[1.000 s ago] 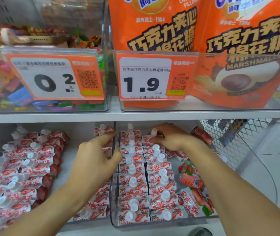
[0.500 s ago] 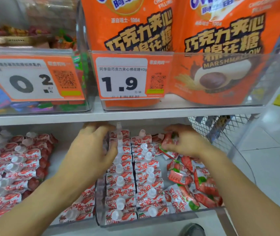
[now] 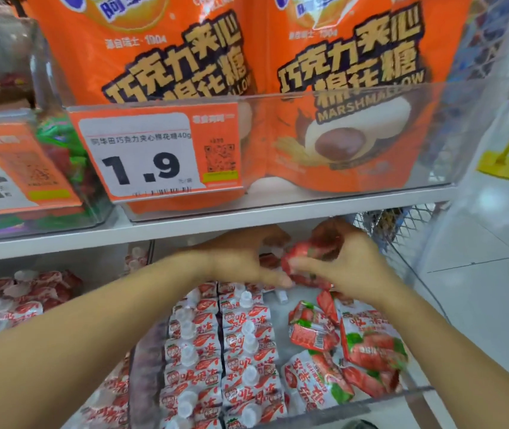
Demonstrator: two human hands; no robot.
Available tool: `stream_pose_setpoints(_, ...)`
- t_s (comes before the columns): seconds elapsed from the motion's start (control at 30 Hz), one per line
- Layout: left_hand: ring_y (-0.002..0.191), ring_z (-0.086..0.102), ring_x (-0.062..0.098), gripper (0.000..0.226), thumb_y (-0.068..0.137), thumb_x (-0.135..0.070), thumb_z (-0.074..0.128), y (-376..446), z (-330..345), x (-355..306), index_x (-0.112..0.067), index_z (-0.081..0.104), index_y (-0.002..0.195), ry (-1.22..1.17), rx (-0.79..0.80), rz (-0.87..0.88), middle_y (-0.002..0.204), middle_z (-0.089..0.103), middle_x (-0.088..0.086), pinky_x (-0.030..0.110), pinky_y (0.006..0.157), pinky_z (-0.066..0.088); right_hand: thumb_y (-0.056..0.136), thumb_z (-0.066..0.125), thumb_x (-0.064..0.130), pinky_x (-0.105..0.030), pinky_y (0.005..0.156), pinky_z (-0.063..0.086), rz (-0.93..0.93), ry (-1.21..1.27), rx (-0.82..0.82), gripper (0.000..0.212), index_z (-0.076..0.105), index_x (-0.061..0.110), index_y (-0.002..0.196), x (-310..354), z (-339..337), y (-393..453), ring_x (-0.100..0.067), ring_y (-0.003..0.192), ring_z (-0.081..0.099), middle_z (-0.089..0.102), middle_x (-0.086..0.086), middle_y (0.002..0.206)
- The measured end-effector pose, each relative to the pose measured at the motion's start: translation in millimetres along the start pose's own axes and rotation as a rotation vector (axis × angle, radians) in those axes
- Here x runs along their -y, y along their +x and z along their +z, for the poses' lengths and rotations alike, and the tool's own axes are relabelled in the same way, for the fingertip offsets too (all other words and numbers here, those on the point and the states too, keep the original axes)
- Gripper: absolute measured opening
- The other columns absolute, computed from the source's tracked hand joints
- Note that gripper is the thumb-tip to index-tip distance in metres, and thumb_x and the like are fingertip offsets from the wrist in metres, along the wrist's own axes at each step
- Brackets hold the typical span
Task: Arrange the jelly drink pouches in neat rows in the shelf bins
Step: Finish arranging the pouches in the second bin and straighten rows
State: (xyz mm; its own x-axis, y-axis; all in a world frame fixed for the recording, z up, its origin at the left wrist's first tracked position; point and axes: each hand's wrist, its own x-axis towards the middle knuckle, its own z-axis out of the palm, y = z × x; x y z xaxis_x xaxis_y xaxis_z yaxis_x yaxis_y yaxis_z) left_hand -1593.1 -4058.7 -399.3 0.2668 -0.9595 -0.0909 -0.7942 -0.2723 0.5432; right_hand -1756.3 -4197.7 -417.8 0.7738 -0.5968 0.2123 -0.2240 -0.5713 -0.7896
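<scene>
Red-and-white jelly drink pouches [image 3: 219, 360] with white caps lie in two neat rows in a clear bin [image 3: 355, 404] on the lower shelf. Several loose pouches [image 3: 367, 345] lie jumbled on the bin's right side. At the back of the bin my right hand [image 3: 349, 261] grips a red pouch [image 3: 301, 253], lifted above the rows. My left hand [image 3: 241, 258] meets it from the left, fingertips touching the same pouch. Whether the left fingers close round it is hidden. More pouches [image 3: 15, 305] fill the bin to the left.
The shelf board [image 3: 247, 218] hangs low just above both hands. On it stand a clear bin of orange marshmallow bags [image 3: 340, 113] and a price tag [image 3: 154, 153]. A wire mesh panel [image 3: 398, 224] closes the right side. A yellow stand [image 3: 507, 162] sits on the floor.
My left hand moved right from the bin divider to meet the right hand. The right hand lifted a red pouch. The view came closer and shifted right.
</scene>
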Motion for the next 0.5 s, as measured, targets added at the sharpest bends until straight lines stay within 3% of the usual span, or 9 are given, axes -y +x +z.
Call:
stream_pose_setpoints(0.1,0.094,0.057,-0.008,0.043,0.073,-0.045,0.08,-5.8,1.3,-11.1,-0.037,0.054,0.107,-0.097,-0.098,-0.003,0.099,0.058,-0.029,0.001,0.076,0.04,0.083,0.069,0.052,-0.036,0.081,0.06,0.196,0.525,0.083,0.044,0.069,0.012,0.101,8.0,6.5,-6.4,-0.018,0.095,0.071,0.073,-0.006,0.093)
stream_pose_setpoints(0.17,0.082,0.061,-0.006,0.023,0.078,-0.04,0.076,-15.2,-7.4,-14.8,-0.034,0.059,0.092,-0.154,-0.156,-0.06,0.088,0.063,-0.027,0.003,0.068,0.041,0.094,0.049,0.055,-0.041,0.085,0.059,0.309,0.602,0.202,0.048,0.068,0.014,0.109,13.5,5.4,-6.4,-0.022,0.101,0.071,0.075,-0.006,0.104)
stream_pose_setpoints(0.23,0.055,0.057,-0.001,0.013,0.086,-0.033,0.069,-33.7,-22.0,-16.6,-0.029,0.061,0.077,-0.207,-0.22,-0.09,0.061,0.064,-0.016,0.008,0.053,0.04,0.095,0.042,0.062,-0.039,0.088,0.056,0.288,0.39,0.167,0.051,0.069,0.02,0.106,9.8,4.7,-1.3,-0.019,0.097,0.071,0.075,0.0,0.102)
stream_pose_setpoints(0.27,0.045,0.053,-0.002,0.018,0.09,-0.032,0.064,-46.1,-28.8,-19.2,-0.03,0.059,0.073,-0.211,-0.244,-0.104,0.05,0.06,-0.016,0.007,0.048,0.037,0.096,0.048,0.057,-0.039,0.09,0.055,0.226,0.26,0.091,0.041,0.069,0.021,0.102,4.3,6.7,3.5,-0.018,0.096,0.07,0.074,0.003,0.101)
stream_pose_setpoints(0.33,0.051,0.055,-0.008,0.019,0.091,-0.04,0.059,-70.2,-37.7,-18.8,-0.036,0.057,0.072,-0.047,-0.314,-0.133,0.054,0.059,-0.027,0.006,0.051,0.038,0.089,0.063,0.033,-0.033,0.087,0.054,0.059,-0.008,0.013,0.013,0.068,0.024,0.096,2.1,12.7,11.7,-0.016,0.095,0.068,0.071,0.008,0.097)
stream_pose_setpoints(0.37,0.06,0.057,-0.008,0.016,0.09,-0.044,0.057,-79.9,-38.5,-16.3,-0.037,0.058,0.075,0.047,-0.355,-0.149,0.06,0.061,-0.025,0.006,0.054,0.038,0.086,0.067,0.026,-0.029,0.084,0.053,-0.008,-0.131,0.058,0.013,0.067,0.023,0.098,2.7,18.7,15.4,-0.016,0.095,0.068,0.071,0.007,0.097)
stream_pose_setpoints(0.43,0.068,0.059,-0.001,0.019,0.088,-0.05,0.055,-91.6,-35.6,-8.9,-0.032,0.061,0.086,0.173,-0.396,-0.187,0.071,0.064,-0.015,0.01,0.058,0.04,0.083,0.073,0.03,-0.024,0.081,0.048,-0.052,-0.285,0.237,0.032,0.062,0.02,0.112,7.7,30.7,19.2,-0.016,0.1,0.065,0.07,0.004,0.106)
stream_pose_setpoints(0.5,0.076,0.06,0.003,0.027,0.087,-0.052,0.056,-94.3,-28.4,0.1,-0.029,0.059,0.1,0.22,-0.34,-0.178,0.086,0.066,-0.012,0.021,0.065,0.048,0.077,0.081,0.037,-0.019,0.078,0.042,-0.038,-0.299,0.39,0.061,0.05,0.018,0.126,13.4,38.2,20.3,-0.011,0.101,0.061,0.066,0.006,0.112)
